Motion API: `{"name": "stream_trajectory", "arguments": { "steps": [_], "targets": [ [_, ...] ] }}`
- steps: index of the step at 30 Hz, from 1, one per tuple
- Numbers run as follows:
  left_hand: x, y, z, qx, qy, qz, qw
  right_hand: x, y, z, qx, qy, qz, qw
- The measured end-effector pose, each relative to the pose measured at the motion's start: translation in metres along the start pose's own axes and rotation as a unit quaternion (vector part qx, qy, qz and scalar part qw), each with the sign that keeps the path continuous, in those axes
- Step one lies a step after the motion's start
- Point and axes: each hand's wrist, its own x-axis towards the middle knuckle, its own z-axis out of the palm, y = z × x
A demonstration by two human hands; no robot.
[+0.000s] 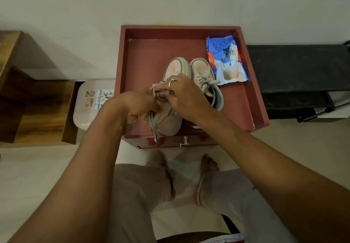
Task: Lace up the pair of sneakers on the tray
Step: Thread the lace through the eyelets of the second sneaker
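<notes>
Two pale pink sneakers stand side by side on a dark red tray (144,53). The left sneaker (168,117) lies under both my hands, its toe pointing away from me. My left hand (138,106) grips its grey lace (152,123), whose loose ends hang over the tray's front edge. My right hand (181,93), a ring on one finger, pinches the lace over the tongue. The right sneaker (201,68) stands untouched beside it, a grey lace (206,85) threaded through it and loosely piled on top.
A blue and white plastic packet (227,61) lies in the tray's back right corner. The tray tops a red cabinet with a metal knob (185,141). A pale stool (89,102) stands left, a black bench (295,68) right. My legs and feet are below.
</notes>
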Motion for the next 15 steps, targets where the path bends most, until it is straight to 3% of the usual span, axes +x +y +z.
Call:
{"name": "stream_trajectory", "arguments": {
  "steps": [4,8,13,15],
  "targets": [
    [0.003,0.001,-0.001,0.025,-0.002,-0.008,1.000,0.009,0.015,-0.009,-0.046,0.054,0.069,0.995],
    [-0.001,0.002,0.001,0.021,-0.007,0.006,1.000,0.009,-0.001,-0.001,0.029,0.006,0.018,0.999],
    [0.003,0.003,-0.001,0.034,-0.003,-0.024,0.999,0.014,0.016,-0.011,-0.066,0.043,0.079,0.994],
    [0.001,0.005,0.000,0.035,-0.001,-0.023,0.999,0.016,0.014,-0.013,-0.035,0.003,0.061,0.997]
  ]
}}
